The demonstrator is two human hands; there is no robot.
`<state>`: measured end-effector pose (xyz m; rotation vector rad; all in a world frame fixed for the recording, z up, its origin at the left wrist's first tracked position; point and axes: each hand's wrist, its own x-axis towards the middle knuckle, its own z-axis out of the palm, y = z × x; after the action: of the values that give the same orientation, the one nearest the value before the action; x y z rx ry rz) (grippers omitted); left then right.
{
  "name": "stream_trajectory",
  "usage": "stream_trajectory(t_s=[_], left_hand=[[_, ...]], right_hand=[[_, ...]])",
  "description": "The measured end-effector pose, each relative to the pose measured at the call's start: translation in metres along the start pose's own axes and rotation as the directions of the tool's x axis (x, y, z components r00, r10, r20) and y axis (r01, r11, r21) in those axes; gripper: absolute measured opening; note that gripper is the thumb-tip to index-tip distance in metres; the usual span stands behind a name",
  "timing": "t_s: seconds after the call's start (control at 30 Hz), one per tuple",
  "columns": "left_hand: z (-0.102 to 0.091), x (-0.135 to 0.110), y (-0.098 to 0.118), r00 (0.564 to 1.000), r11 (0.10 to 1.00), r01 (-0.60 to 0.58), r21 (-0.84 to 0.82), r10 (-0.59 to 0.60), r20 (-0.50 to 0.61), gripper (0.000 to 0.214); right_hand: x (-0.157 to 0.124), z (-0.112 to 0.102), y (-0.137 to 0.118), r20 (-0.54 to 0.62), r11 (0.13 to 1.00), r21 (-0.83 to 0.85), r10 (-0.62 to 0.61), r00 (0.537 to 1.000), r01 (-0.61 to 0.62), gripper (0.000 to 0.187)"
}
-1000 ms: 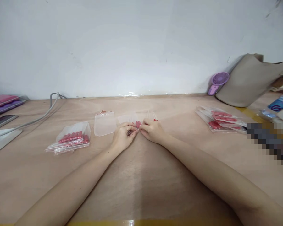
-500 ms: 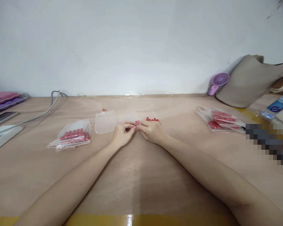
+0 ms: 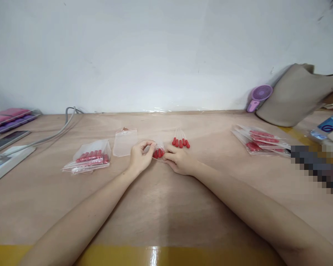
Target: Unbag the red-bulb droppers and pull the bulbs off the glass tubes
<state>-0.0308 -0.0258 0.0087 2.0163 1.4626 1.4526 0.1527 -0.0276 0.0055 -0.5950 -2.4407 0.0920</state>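
A clear plastic bag point(image 3: 161, 143) lies between my hands with several glass droppers inside, their red rubber bulbs point(image 3: 158, 153) towards me. My left hand point(image 3: 141, 157) is closed, thumb and forefinger pinching the bag's left side. On the opposite side, my right hand point(image 3: 181, 159) has its fingers closed at the bag's near corner. Just beyond the right hand lies a fanned row of loose droppers point(image 3: 180, 143), bulbs towards me. An unfilled-looking clear zip bag point(image 3: 125, 143) rests flat left of my left hand.
Filled bags of red-bulbed droppers point(image 3: 90, 157) are piled at left, with more filled bags point(image 3: 259, 140) at right. A power strip point(image 3: 11, 159), a phone point(image 3: 8, 141) and a grey cable point(image 3: 54, 133) lie far left. A purple fan point(image 3: 259, 96) stands by the back wall.
My left hand has moved up and away from the right hand's fingertips. The red bulbs in the bag now show more fully. The view has shifted slightly.
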Motion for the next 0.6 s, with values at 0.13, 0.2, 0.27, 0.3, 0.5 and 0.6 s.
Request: stream_trajectory(t_s=[0.13,0.2,0.27,0.3,0.5,0.6], left_hand=[[-0.010,-0.001,0.000,0.955,0.990,-0.049,-0.130,0.084,0.286,0.028],[-0.013,-0.003,0.004,0.897,0.986,-0.127,-0.104,0.159,0.412,0.028],[-0.016,-0.006,0.010,0.830,0.977,-0.200,-0.079,0.212,0.516,0.030],[-0.018,-0.008,0.012,0.798,0.970,-0.233,-0.072,0.233,0.555,0.032],[-0.032,-0.021,0.020,0.665,0.936,-0.346,-0.059,0.289,0.689,0.064],[-0.035,-0.025,0.018,0.651,0.932,-0.352,-0.086,0.310,0.693,0.066]], right_hand=[[-0.021,-0.019,0.005,0.055,0.966,0.256,0.025,0.998,-0.038,0.009],[-0.031,-0.028,0.008,0.086,0.944,0.320,0.055,0.995,-0.080,0.005],[-0.037,-0.035,0.010,0.084,0.934,0.329,0.115,0.990,-0.136,0.008],[-0.039,-0.037,0.010,0.071,0.933,0.312,0.166,0.984,-0.180,0.010],[-0.030,-0.036,0.001,0.067,0.901,0.227,0.365,0.929,-0.370,0.017],[-0.025,-0.031,-0.006,0.087,0.891,0.261,0.363,0.928,-0.373,0.017]])
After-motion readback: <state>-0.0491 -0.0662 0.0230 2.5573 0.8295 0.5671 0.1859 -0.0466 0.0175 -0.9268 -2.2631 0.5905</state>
